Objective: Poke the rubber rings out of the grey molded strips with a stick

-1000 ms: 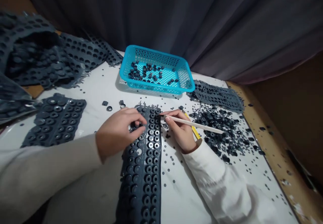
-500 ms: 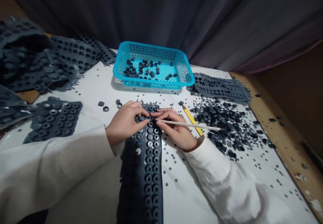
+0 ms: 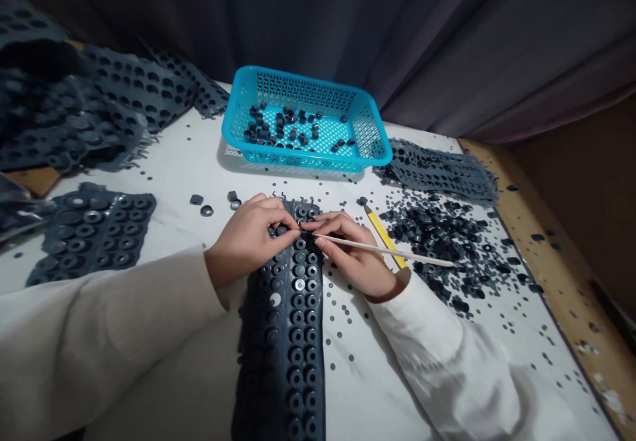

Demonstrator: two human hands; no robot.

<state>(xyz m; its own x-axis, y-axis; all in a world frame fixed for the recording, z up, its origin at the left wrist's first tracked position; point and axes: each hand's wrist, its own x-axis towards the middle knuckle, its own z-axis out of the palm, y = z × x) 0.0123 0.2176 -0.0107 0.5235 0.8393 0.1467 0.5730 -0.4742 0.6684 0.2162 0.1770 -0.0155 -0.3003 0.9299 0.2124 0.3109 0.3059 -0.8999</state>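
A long dark rubber sheet point(image 3: 281, 355) with rows of round, ring-shaped moulded pieces lies lengthwise in front of me. Near its far end my left hand point(image 3: 253, 232) is closed, thumb and forefinger pinched over the rows; what sits between the fingertips is too small to make out. Close beside it, my right hand point(image 3: 355, 249) grips a thin pale stick point(image 3: 392, 251), its tip at the sheet near the left fingertips and its other end pointing right. Under the right wrist side lies a yellow craft knife or pencil-like tool point(image 3: 385, 236), untouched by the fingers.
A blue plastic basket point(image 3: 382, 156) with black rubber pieces stands behind the sheet. Loose black pieces point(image 3: 442, 236) pile up at right, before a punched sheet point(image 3: 442, 173). More moulded sheets point(image 3: 144, 90) and a shorter one point(image 3: 94, 229) lie left. Small discs litter the white tabletop point(image 3: 189, 156).
The view has shifted slightly. Both hands stay at the far end of the sheet, with the left pinch and the stick in nearly the same place.
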